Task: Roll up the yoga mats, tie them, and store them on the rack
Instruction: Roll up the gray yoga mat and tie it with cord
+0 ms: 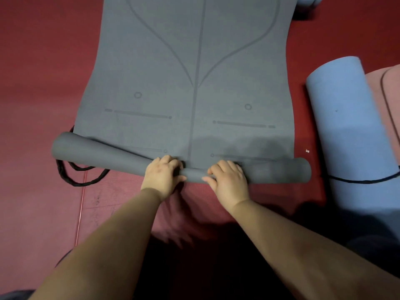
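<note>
Both hands grip the rolled near end of a grey yoga mat point(190, 87) on the red floor point(43, 61).

The left hand point(163, 175) and right hand point(227, 180) sit side by side near the middle of the roll point(104, 153), fingers curled over its top and thumbs against its near side. The roll runs across the view, thicker at its left end; the rest of the mat lies flat beyond it, printed with alignment lines. A black cord point(80, 180) loops on the floor under the roll's left end. To the right lies a rolled blue mat point(350, 131) with a thin black tie point(363, 181) round it, touching a pink mat point(387, 100) at the frame edge. Another blue roll point(308, 1) shows at the top.
</note>
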The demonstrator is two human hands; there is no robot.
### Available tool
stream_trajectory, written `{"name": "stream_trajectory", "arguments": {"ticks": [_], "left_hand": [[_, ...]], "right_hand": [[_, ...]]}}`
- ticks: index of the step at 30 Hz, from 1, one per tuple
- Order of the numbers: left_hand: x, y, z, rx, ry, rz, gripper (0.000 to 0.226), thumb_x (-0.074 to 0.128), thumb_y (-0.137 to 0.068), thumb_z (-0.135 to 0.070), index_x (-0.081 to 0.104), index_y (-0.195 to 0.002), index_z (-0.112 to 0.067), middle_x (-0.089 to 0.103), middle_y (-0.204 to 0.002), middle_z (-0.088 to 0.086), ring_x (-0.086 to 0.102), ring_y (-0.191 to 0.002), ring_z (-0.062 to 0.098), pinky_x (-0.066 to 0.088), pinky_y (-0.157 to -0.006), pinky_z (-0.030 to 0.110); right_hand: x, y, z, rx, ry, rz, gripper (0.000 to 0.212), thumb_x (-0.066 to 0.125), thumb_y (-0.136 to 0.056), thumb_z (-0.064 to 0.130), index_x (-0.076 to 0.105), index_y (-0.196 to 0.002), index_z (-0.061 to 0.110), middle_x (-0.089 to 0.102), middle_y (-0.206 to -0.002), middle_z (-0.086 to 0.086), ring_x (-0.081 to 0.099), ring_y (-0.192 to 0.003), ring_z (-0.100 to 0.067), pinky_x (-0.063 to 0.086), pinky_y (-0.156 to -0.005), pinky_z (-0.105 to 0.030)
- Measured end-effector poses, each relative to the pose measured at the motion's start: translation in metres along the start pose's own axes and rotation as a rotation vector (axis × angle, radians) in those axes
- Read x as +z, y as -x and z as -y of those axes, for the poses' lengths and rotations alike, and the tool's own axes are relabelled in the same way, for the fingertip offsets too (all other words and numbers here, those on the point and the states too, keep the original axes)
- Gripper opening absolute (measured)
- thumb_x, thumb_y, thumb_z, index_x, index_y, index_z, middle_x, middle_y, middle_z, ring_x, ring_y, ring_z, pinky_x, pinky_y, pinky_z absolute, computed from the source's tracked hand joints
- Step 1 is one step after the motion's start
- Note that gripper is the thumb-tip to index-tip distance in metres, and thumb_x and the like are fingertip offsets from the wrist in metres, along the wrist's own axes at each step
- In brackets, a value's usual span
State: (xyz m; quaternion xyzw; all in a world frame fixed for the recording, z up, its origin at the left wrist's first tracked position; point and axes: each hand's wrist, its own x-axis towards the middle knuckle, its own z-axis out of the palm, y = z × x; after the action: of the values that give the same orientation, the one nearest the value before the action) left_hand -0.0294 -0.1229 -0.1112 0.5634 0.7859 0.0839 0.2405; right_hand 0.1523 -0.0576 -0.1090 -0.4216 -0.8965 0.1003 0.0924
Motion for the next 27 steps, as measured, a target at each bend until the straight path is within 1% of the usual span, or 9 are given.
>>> {"name": "stream_trajectory", "arguments": {"ticks": [2, 5, 10, 13, 16, 20, 22, 25, 27], "left_hand": [[-0.004, -0.008, -0.002, -0.022, 0.021, 0.041, 0.038, 0.070, -0.080, -0.037, 0.064, -0.111, -0.016, 0.057, -0.114, 0.006, 0.049, -0.106, 0.028, 0.033, -0.095, 0.031], [-0.010, -0.016, -0.006, -0.042, -0.008, 0.098, 0.038, 0.069, -0.081, -0.039, 0.062, -0.111, -0.018, 0.055, -0.115, 0.006, 0.047, -0.111, 0.027, 0.031, -0.095, 0.030], [0.009, 0.018, -0.003, 0.089, -0.085, -0.141, 0.036, 0.061, -0.078, -0.040, 0.061, -0.101, -0.012, 0.060, -0.093, 0.010, 0.054, -0.084, 0.030, 0.046, -0.073, 0.037], [0.024, 0.036, -0.002, 0.121, -0.054, -0.226, 0.044, 0.051, -0.076, -0.037, 0.060, -0.110, -0.009, 0.060, -0.104, 0.012, 0.048, -0.093, 0.026, 0.048, -0.078, 0.037], [0.018, 0.018, 0.003, 0.143, -0.035, -0.273, 0.036, 0.053, -0.077, -0.034, 0.058, -0.104, -0.010, 0.060, -0.094, 0.011, 0.048, -0.087, 0.026, 0.042, -0.076, 0.036], [-0.004, -0.007, 0.009, 0.206, -0.014, -0.064, 0.032, 0.079, -0.068, -0.027, 0.065, -0.090, -0.009, 0.062, -0.081, 0.009, 0.059, -0.075, 0.032, 0.051, -0.070, 0.036], [-0.021, -0.019, 0.006, 0.188, 0.000, 0.015, 0.033, 0.080, -0.070, -0.026, 0.067, -0.094, -0.008, 0.064, -0.089, 0.010, 0.060, -0.086, 0.032, 0.044, -0.080, 0.031], [-0.034, -0.040, 0.001, 0.101, 0.042, 0.152, 0.035, 0.075, -0.076, -0.029, 0.065, -0.104, -0.012, 0.062, -0.104, 0.008, 0.055, -0.102, 0.025, 0.033, -0.085, 0.024], [-0.039, -0.050, -0.001, 0.066, 0.036, 0.242, 0.035, 0.074, -0.078, -0.031, 0.063, -0.107, -0.015, 0.060, -0.109, 0.006, 0.054, -0.106, 0.022, 0.033, -0.087, 0.023]], "right_hand": [[0.003, 0.011, 0.000, -0.021, 0.049, -0.018, 0.030, 0.068, -0.070, 0.046, 0.064, -0.079, 0.018, 0.058, -0.074, 0.000, 0.056, -0.071, -0.024, 0.033, -0.074, -0.031], [0.006, 0.012, -0.007, -0.050, 0.056, -0.003, 0.042, 0.086, -0.053, 0.035, 0.065, -0.086, 0.019, 0.060, -0.078, 0.002, 0.060, -0.073, -0.023, 0.035, -0.076, -0.029], [0.003, -0.005, -0.017, 0.001, -0.130, 0.141, 0.038, 0.090, -0.050, 0.029, 0.065, -0.078, 0.022, 0.061, -0.071, 0.008, 0.061, -0.067, -0.018, 0.044, -0.065, -0.025], [-0.010, -0.023, -0.024, 0.111, -0.280, 0.375, 0.029, 0.084, -0.065, 0.029, 0.067, -0.088, 0.023, 0.060, -0.081, 0.013, 0.053, -0.073, -0.009, 0.042, -0.073, -0.024], [-0.014, -0.052, -0.033, 0.261, -0.457, 0.671, 0.029, 0.085, -0.065, 0.028, 0.064, -0.085, 0.030, 0.054, -0.075, 0.017, 0.047, -0.064, 0.001, 0.042, -0.072, -0.021], [-0.018, -0.068, -0.037, 0.294, -0.486, 0.783, 0.031, 0.087, -0.063, 0.029, 0.062, -0.082, 0.032, 0.058, -0.078, 0.015, 0.051, -0.066, 0.000, 0.044, -0.072, -0.024], [-0.023, -0.062, -0.033, 0.177, -0.384, 0.607, 0.032, 0.086, -0.064, 0.030, 0.064, -0.087, 0.026, 0.061, -0.084, 0.010, 0.056, -0.075, -0.010, 0.042, -0.079, -0.025], [-0.018, -0.037, -0.028, -0.197, -0.058, 0.101, 0.038, 0.088, -0.053, 0.031, 0.066, -0.081, 0.018, 0.063, -0.081, 0.001, 0.061, -0.077, -0.024, 0.032, -0.076, -0.029], [-0.011, -0.024, -0.022, -0.197, -0.030, 0.043, 0.045, 0.090, -0.047, 0.034, 0.064, -0.081, 0.018, 0.062, -0.082, 0.001, 0.061, -0.076, -0.024, 0.035, -0.075, -0.029]]}}
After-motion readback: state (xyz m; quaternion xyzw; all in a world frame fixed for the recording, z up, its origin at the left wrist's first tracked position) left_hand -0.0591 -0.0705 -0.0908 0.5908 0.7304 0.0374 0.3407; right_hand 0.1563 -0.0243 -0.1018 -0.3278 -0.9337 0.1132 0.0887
